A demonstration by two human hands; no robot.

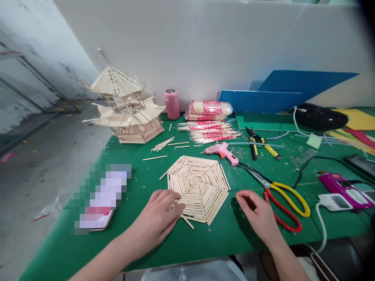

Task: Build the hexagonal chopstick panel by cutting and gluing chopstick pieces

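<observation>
A flat hexagonal panel of glued wooden sticks (199,187) lies on the green table (140,242) in front of me. My left hand (158,218) rests at its near left corner, fingertips touching the sticks and a loose stick that pokes out below. My right hand (258,214) hovers just right of the panel, fingers curled, holding nothing I can see. A two-tier pagoda model of sticks (125,109) stands at the back left.
A pink glue gun (222,151), red-and-yellow scissors (281,199) and yellow-handled pliers (262,146) lie right of the panel. Wrapped stick bundles (209,121), a pink bottle (172,103), loose sticks (162,145), a phone (99,218), chargers and blue boards are around.
</observation>
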